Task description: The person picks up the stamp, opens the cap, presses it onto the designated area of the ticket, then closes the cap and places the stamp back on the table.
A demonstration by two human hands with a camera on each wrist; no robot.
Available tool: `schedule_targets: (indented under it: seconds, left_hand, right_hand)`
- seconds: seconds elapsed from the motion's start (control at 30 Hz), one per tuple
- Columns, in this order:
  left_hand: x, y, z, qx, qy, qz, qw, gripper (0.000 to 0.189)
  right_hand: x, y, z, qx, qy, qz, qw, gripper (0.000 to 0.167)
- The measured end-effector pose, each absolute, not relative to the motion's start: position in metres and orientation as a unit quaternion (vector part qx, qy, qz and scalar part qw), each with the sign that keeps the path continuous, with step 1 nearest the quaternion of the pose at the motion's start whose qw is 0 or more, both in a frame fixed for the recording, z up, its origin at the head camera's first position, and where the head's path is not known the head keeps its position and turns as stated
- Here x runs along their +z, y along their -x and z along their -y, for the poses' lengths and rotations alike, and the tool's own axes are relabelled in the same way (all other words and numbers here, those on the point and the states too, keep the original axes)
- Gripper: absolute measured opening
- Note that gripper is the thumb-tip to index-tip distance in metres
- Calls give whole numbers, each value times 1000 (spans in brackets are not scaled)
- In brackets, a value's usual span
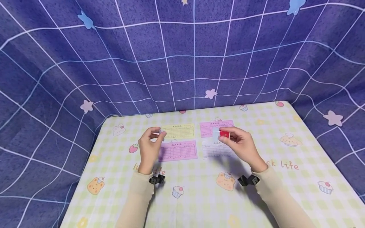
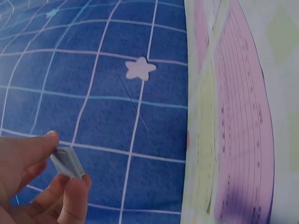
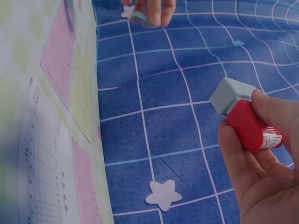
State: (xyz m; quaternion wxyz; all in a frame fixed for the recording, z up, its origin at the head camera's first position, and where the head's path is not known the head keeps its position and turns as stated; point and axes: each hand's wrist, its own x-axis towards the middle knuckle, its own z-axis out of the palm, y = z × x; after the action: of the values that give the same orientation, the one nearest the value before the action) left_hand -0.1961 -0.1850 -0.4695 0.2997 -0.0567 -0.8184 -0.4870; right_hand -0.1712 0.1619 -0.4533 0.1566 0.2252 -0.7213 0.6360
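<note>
My right hand (image 1: 242,144) holds a small red stamp (image 3: 245,123) with a pale grey block at one end and a white label at the other. Thumb and fingers pinch its red body, and the grey end points toward the left hand. Between the thumb and fingertips of my left hand (image 1: 149,148) is a small, thin, translucent cap (image 2: 69,163). Both hands are raised over printed slips: a yellow slip (image 1: 179,131) and a pink slip (image 1: 178,152) near the left hand, another pink slip (image 1: 206,129) and a white slip (image 1: 212,152) under the right.
A pastel checked tablecloth (image 1: 199,196) with cartoon prints covers the table. Around its back and sides hangs a blue curtain (image 1: 182,69) with a white grid and stars. A dark wrist camera (image 1: 248,180) is strapped at the right cuff, another (image 1: 156,179) at the left.
</note>
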Motion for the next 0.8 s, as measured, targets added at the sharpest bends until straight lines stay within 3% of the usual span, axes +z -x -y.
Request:
schedule_targets:
  seconds: [0.43,0.8]
  left_hand:
    - [-470,207,205,-437,33,828,350,11]
    - [-475,202,214,-320,-41,890,323,15]
  right_hand:
    - [-447,176,-169,667,-224,691,167,30]
    - [-446,173,-172,659,-206,704,166,29]
